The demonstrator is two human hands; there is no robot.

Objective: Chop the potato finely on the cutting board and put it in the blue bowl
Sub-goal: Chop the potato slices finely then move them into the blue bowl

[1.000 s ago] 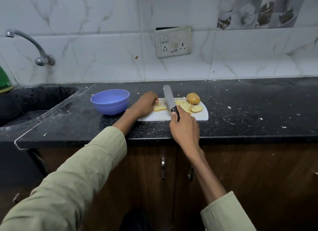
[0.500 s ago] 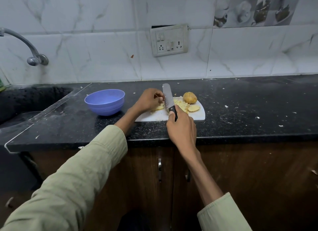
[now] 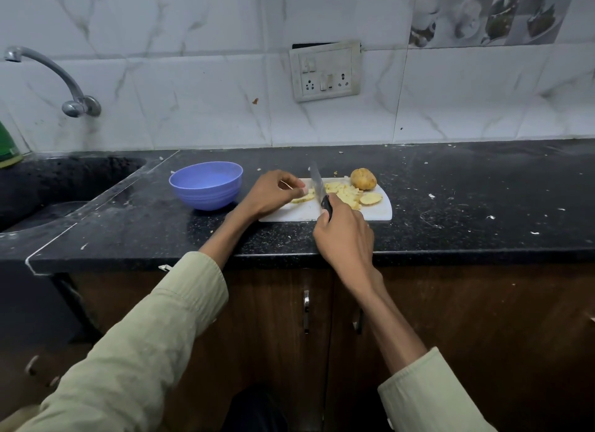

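Black counter (image 3: 450,206): bowl (image 3: 206,185), cutting board (image 3: 383,214)

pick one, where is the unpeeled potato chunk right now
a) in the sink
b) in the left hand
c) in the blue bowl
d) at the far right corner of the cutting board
d: the unpeeled potato chunk sits at the far right corner of the white cutting board, beyond the cut pieces; the blue bowl shows no potato in it.
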